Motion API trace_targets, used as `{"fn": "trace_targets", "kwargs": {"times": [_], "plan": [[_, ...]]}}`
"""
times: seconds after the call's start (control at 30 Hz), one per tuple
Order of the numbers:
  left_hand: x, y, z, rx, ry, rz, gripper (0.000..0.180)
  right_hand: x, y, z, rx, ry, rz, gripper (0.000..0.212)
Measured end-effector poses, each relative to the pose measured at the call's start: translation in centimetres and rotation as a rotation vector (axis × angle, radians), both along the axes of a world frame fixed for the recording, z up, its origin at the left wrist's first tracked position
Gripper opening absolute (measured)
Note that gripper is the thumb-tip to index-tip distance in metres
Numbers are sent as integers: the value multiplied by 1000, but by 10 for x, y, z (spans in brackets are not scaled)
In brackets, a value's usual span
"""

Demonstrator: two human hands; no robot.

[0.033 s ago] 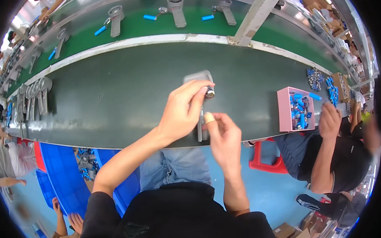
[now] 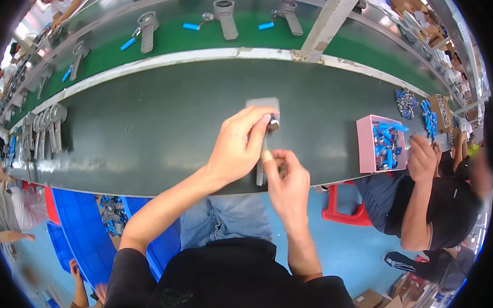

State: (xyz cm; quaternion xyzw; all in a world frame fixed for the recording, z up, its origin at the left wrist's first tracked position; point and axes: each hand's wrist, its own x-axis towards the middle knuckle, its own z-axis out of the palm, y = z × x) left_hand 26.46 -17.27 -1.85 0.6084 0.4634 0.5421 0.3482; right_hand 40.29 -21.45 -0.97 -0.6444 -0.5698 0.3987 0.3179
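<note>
In the middle of the bench, a grey casing [image 2: 262, 102] with a long handle [image 2: 260, 175] lies under my hands, which hide most of it. My left hand [image 2: 238, 143] is closed, thumb and fingers pinching a small dark-and-silver round part [image 2: 272, 123] over the casing. Just below it, my right hand [image 2: 288, 182] is curled beside the handle with thumb and forefinger brought together. A tan finger cover [image 2: 266, 156] shows on one of its digits. What those fingertips hold, if anything, is hidden.
Several similar grey casings [image 2: 53, 126] stand at the bench's left. Beyond a white rail, a green conveyor [image 2: 181, 41] carries casings with blue cylinders. At right, a pink box [image 2: 365, 146] holds blue cylinders, with a co-worker's hand [image 2: 422, 157] beside it. Blue bins [image 2: 82, 227] sit lower left.
The casing under my hands has shifted slightly right and looks straighter. My right hand's fingertips have drawn a little closer to the handle. The co-worker's hand has moved slightly left.
</note>
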Motion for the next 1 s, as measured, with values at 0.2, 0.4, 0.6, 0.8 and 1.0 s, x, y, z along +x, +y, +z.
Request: {"fn": "trace_targets", "kwargs": {"times": [0.2,0.4,0.6,0.8,1.0], "plan": [[30,26,-6,-150,-30,-94,22,35,19,-24,30,139,-133,43],[68,50,9,-248,-272,-187,24,48,31,-25,-341,1109,-189,31],[126,117,12,-17,-225,-158,21,113,83,-2,184,278,-336,28],[197,231,12,-93,-128,104,23,201,241,33,288,-706,-108,31],[209,291,13,-65,18,110,28,235,397,-27,239,-321,-89,29]]}}
